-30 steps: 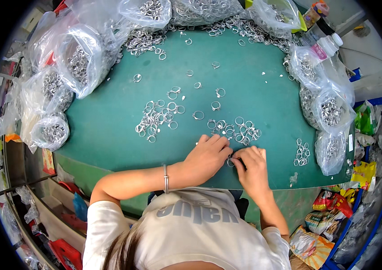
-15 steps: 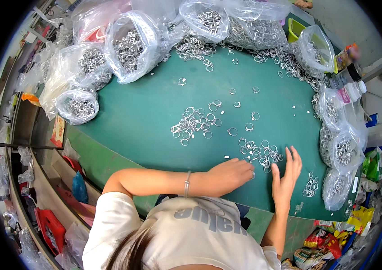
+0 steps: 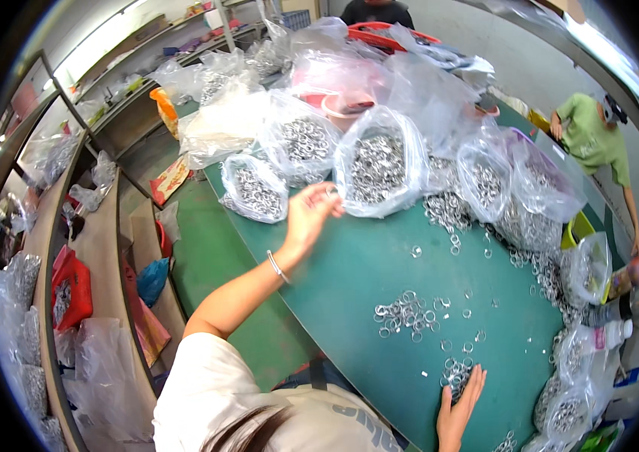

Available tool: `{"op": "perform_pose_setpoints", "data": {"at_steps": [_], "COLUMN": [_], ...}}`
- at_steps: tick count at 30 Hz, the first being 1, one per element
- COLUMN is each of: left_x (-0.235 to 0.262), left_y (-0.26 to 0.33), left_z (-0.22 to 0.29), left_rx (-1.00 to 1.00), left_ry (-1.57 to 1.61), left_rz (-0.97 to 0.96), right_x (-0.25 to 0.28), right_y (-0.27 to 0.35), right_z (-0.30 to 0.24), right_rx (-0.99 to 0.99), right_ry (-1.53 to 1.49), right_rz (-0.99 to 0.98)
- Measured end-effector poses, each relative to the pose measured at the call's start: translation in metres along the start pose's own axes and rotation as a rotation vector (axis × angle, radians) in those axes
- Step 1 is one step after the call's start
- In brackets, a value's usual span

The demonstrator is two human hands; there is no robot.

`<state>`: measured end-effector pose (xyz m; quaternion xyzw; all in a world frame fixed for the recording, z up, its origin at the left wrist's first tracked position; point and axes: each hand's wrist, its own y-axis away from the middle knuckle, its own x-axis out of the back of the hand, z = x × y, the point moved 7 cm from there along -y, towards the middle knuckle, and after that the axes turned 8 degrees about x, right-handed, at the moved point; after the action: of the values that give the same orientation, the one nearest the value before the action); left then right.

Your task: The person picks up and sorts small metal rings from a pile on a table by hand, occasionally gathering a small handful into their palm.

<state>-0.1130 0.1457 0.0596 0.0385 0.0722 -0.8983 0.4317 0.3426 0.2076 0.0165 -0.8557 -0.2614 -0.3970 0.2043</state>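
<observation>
My left hand (image 3: 310, 218) is stretched out to the far left side of the table, its fingers pinched around a small silver ring (image 3: 331, 190). It hovers between two clear plastic bags of silver rings: a small one (image 3: 254, 190) and a larger one with its mouth wide open (image 3: 379, 167). My right hand (image 3: 461, 407) lies on the table with its fingers extended, its edge against a small heap of rings (image 3: 455, 372). Farther up the table is a bigger loose heap of rings (image 3: 407, 313), with several single rings scattered to its right.
Open bags of rings (image 3: 485, 181) line the far and right edges of the green table (image 3: 349, 264). A white-capped bottle (image 3: 607, 336) lies among them. Shelves with a red basket (image 3: 71, 286) stand at the left. A person in a green shirt (image 3: 594, 135) is at the far right.
My left hand has moved from the small heap out to the bags at the far left. My right hand stays beside the heap. The view has swung left and up.
</observation>
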Motion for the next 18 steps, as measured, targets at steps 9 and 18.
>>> {"op": "perform_pose_setpoints", "data": {"at_steps": [9,18], "left_x": [0.028,-0.175], "left_y": [-0.078,0.129], "left_z": [0.052,-0.027], "left_rx": [-0.191,-0.447], "left_ry": [-0.131,-0.917], "left_rz": [0.280,-0.991], "right_x": [-0.002,0.003], "right_y": [-0.012,-0.117], "right_z": [-0.011,-0.001], "right_rx": [0.079,0.377], "right_ry": [-0.201,-0.070], "right_rz": [-0.065,-0.101]}}
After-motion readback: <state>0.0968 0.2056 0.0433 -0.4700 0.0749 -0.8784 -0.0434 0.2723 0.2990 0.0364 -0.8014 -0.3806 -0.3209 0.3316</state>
